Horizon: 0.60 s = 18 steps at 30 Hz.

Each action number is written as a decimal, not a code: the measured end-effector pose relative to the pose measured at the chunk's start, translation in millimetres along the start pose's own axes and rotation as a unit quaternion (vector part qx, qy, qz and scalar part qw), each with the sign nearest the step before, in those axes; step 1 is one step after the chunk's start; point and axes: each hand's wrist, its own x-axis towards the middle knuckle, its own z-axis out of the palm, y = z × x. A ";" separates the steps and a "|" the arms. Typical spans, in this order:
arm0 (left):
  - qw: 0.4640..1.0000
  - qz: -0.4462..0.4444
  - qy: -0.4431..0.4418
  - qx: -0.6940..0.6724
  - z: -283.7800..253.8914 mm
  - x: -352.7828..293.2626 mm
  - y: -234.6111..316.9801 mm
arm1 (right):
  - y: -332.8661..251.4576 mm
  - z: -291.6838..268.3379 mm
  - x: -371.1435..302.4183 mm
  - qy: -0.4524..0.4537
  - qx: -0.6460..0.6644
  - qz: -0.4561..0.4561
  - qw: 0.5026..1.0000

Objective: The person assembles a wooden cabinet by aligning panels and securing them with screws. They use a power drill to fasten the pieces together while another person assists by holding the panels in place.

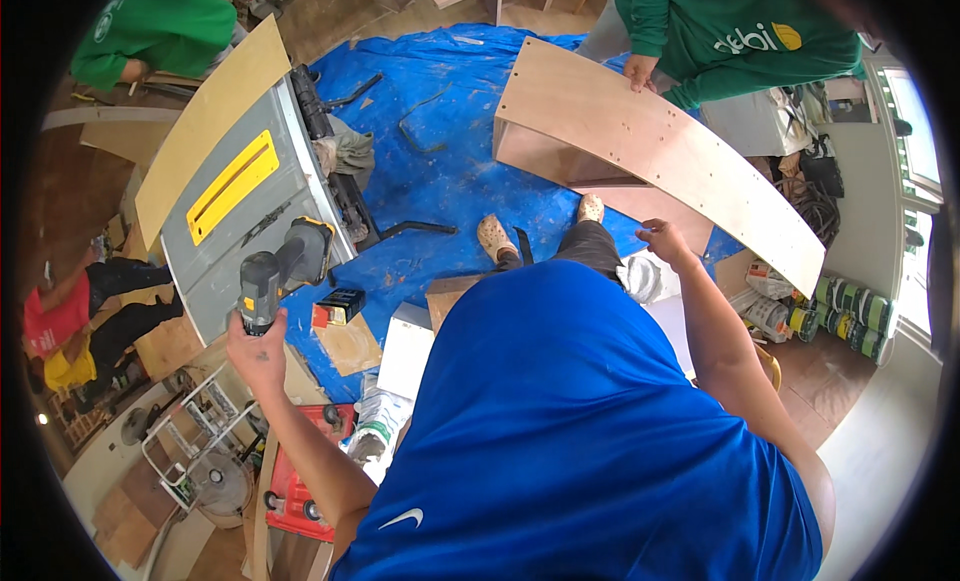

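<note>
My left hand [256, 359] is closed around the rear of a black and yellow cordless drill [262, 286]. The drill's wide battery base [308, 249] is over the edge of a grey table saw [225, 256] with a yellow insert plate [232, 186]. On my other side, my right hand [668, 245] is raised with thumb and fingers drawn together; whether something small is between them I cannot make out. It is beside a long plywood cabinet [640, 131] lying on the floor sheet, whose upper panel has small holes along it.
A co-worker in a green sweatshirt [740, 41] rests a hand on the cabinet's far side. Another person in green [150, 36] is at far left. A blue tarp [440, 181] covers the floor, with a small black and red box [338, 307] near the saw. Paint rollers [850, 311] lie at right.
</note>
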 end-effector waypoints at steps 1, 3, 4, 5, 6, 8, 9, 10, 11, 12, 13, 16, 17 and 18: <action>1.000 0.006 0.001 0.005 0.5 0.2 0.6 | 1.4 2.1 -0.1 -0.003 -0.006 -0.003 1.000; 1.000 0.019 0.001 0.014 1.4 -0.3 3.0 | -6.5 2.9 -6.5 -0.004 -0.024 -0.015 1.000; 1.000 0.023 -0.002 0.022 0.7 -1.6 6.3 | -11.0 3.0 -8.8 -0.004 -0.035 -0.024 0.999; 0.999 0.027 -0.005 0.029 -0.4 -2.8 11.6 | -15.0 2.7 -10.2 -0.002 -0.047 -0.033 0.998; 0.999 0.031 -0.008 0.036 -1.2 -3.8 17.1 | -19.2 2.5 -11.3 -0.004 -0.048 -0.039 0.998; 0.999 0.035 -0.027 0.032 -2.1 -5.3 27.1 | -29.8 3.6 -13.6 -0.009 -0.051 -0.049 0.997; 0.998 0.037 -0.036 0.031 -2.6 -6.6 32.5 | -35.7 4.8 -15.7 -0.014 -0.048 -0.054 0.997; 0.998 0.038 -0.045 0.023 -2.7 -8.3 39.7 | -41.5 5.9 -18.0 -0.019 -0.045 -0.058 0.997; 0.998 0.040 -0.053 0.014 -2.2 -11.1 49.1 | -50.4 5.4 -21.8 -0.023 -0.042 -0.063 0.997; 0.997 0.040 -0.061 0.006 -0.3 -13.8 56.0 | -63.6 6.7 -27.0 -0.021 -0.054 -0.087 0.995; 0.996 0.065 -0.064 0.020 3.2 -15.3 61.0 | -77.1 8.4 -32.1 -0.018 -0.066 -0.111 0.992; 0.989 0.119 -0.084 0.016 17.8 -17.4 84.7 | -128.8 17.7 -52.1 -0.042 -0.041 -0.198 0.979; 0.984 0.145 -0.099 0.018 26.5 -17.5 92.9 | -149.8 20.3 -60.6 -0.055 -0.022 -0.230 0.971; 0.979 0.168 -0.112 0.020 34.7 -18.2 100.5 | -177.0 19.0 -75.3 -0.074 -0.007 -0.279 0.957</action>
